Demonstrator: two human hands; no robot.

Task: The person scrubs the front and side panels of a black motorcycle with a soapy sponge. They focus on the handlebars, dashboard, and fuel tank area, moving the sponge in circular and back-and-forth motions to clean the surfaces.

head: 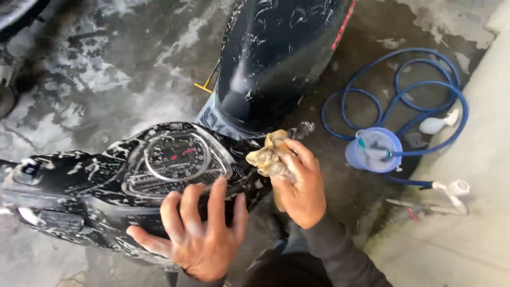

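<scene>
Left hand [199,234], fingers spread wide, pressed flat on the soapy scooter dashboard [159,165]. At 3 o'clock, right hand [300,183] clutched a sudsy rag [268,157]. Suds covered dashboard and seat [276,58]; rinsing apparently remained. Blue hose [396,90] lay coiled farther right.

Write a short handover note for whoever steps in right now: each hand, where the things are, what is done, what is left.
Hands: left hand is spread flat on the near edge of the scooter's instrument panel, holding nothing. Right hand grips a yellowish wet rag at the right side of the panel.
Things: the black scooter stands on wet concrete; its seat is ahead. A blue hose lies coiled to the right beside a pale blue bucket.
Done: handlebar cover, panel and seat carry suds.
Left: the suds are not rinsed off, and the hose lies unused.
</scene>
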